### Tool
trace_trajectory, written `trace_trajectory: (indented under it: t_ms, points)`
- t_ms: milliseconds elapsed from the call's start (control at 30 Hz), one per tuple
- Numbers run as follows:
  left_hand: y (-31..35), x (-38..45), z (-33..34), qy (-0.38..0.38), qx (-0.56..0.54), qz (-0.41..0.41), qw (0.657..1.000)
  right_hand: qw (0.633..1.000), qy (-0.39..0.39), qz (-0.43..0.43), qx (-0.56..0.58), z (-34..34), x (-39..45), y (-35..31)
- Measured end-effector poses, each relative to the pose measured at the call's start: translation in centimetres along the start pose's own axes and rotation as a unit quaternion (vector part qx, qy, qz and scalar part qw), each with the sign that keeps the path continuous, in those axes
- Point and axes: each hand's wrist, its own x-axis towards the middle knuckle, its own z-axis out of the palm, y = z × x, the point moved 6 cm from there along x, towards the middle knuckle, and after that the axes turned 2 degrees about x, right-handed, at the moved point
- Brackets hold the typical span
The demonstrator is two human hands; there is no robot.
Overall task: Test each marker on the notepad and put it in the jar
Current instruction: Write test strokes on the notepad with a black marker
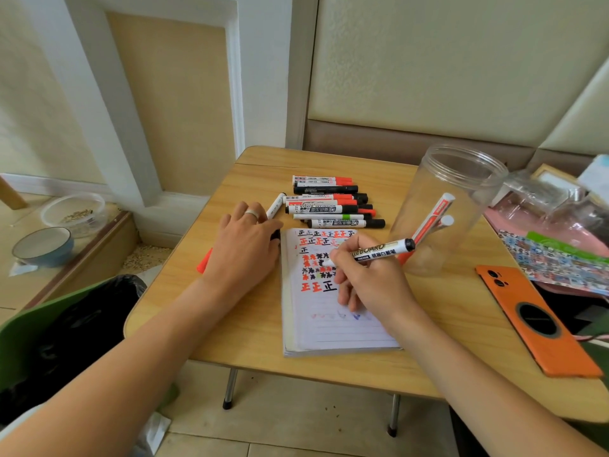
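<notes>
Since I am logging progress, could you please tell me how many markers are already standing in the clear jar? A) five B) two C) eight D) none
B, because through the clear jar only two markers show, a red-banded one and another beside it, both leaning inside.

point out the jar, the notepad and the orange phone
jar (459, 179), head view, on its clear upper wall
notepad (342, 328), head view, on the bare lower page
orange phone (514, 291), head view, on its back
</notes>
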Motion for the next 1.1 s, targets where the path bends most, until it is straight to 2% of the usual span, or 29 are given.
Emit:
trace_trajectory:
  t_ms: [333,567,700,800,900,1100]
  points:
    - [0.2,-0.2,0.3,-0.027,-0.044,-0.005,0.999,1.0,-0.01,0.004,0.025,0.3,-0.2,0.0]
    - [-0.3,-0.5,0.2,-0.04,-0.12,-0.021,0.992,0.999,-0.017,-0.008,0.028,0.3,-0.2,-0.1]
    - [-0.3,-0.8,-0.9,0.013,-0.166,-0.033,0.986,0.999,-0.022,-0.014,0.038,0.2,-0.2,-0.3]
    - [0.8,-1.1,-2.0,0.03,-0.234,0.002,0.972,0.998,-0.022,-0.018,0.064,0.2,-0.3,-0.5]
    - [2.2,-1.6,-1.8,0.014,-0.217,0.057,0.974,0.996,-0.018,-0.022,0.088,0.0,-0.3,-0.4]
    - [2.8,-1.8,-1.6,0.016,-0.224,0.09,0.97,0.993,-0.035,-0.036,0.107,0.0,-0.3,-0.4]
